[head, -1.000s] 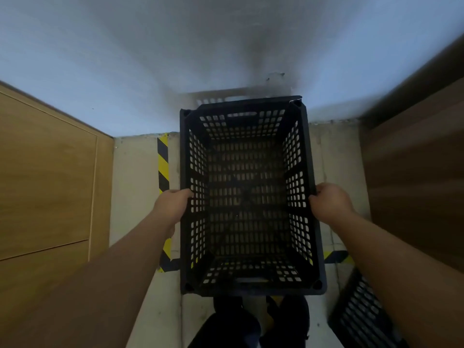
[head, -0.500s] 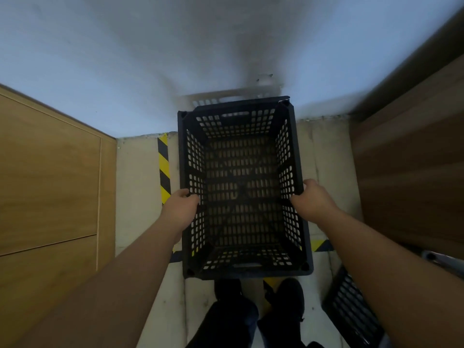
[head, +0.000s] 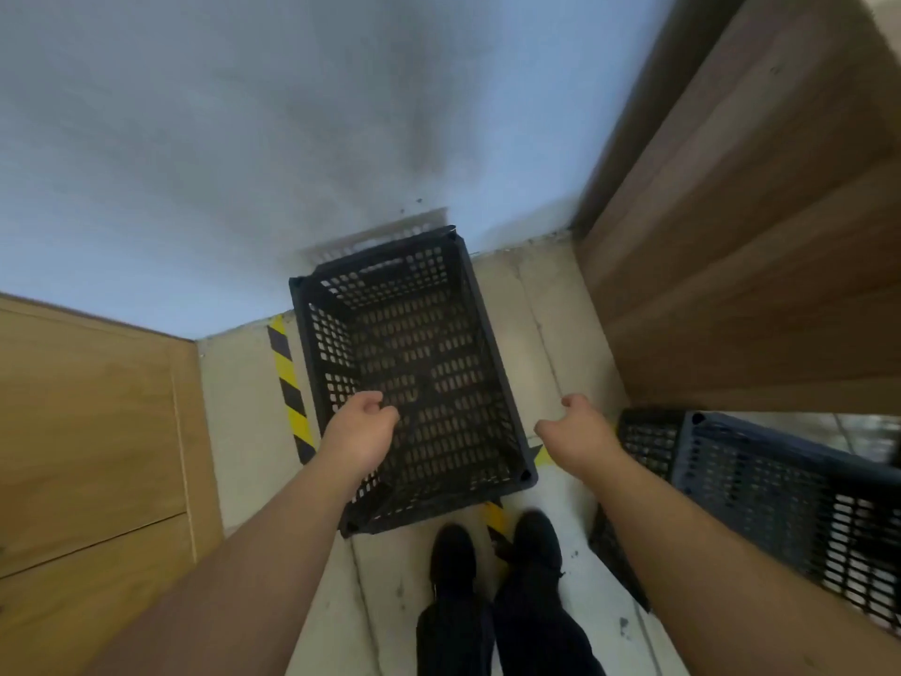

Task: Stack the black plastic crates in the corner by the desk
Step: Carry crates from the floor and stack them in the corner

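Observation:
A black perforated plastic crate [head: 414, 368] stands on the floor against the pale wall, between two wooden panels. My left hand [head: 358, 431] hovers above its left rim, fingers curled and apart, holding nothing. To the right of the crate's right rim is my right hand [head: 577, 434], off the crate, fingers loosely spread. A second black crate [head: 760, 485] is at the right, partly hidden behind my right forearm; it seems tilted, and I cannot tell what it rests on.
A light wooden panel [head: 88, 431] closes the left side and a darker wooden desk side [head: 741, 246] the right. Yellow-black hazard tape [head: 287, 383] runs along the floor left of the crate. My black shoes [head: 492, 553] stand just in front of it.
The crate went down onto the floor by the wall. Both hands let go of its side rims and pulled back. The view rose and tilted, bringing the second crate into sight.

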